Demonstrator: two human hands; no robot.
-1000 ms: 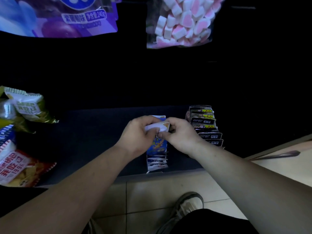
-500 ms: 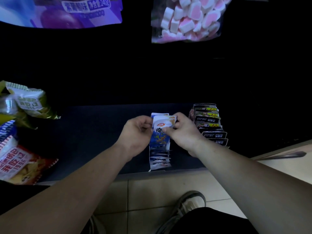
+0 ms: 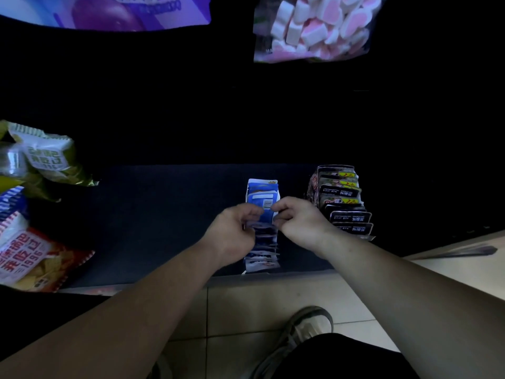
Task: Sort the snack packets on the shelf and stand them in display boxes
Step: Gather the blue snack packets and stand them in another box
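Observation:
A row of small blue-and-white snack packets [image 3: 263, 254] stands upright in a narrow display box on the dark shelf [image 3: 164, 214]. My left hand [image 3: 235, 233] and my right hand [image 3: 300, 222] pinch one blue packet [image 3: 264, 206] by its two side edges, over the middle of that row; its back with a barcode faces me. To the right, a second display box holds a row of black-and-yellow packets [image 3: 343, 203], standing upright. My right wrist lies just left of that row.
Large chip bags lie at the shelf's left end: a green one [image 3: 46, 160] and a red one [image 3: 32, 261]. A purple bag [image 3: 114, 12] and a marshmallow bag [image 3: 314, 28] hang above. Tiled floor [image 3: 246, 305] and my shoe [image 3: 306, 326] are below.
The packet held between my hands has been turned from its printed front to its barcode back and lowered toward the blue row. Both hands have stayed over the row.

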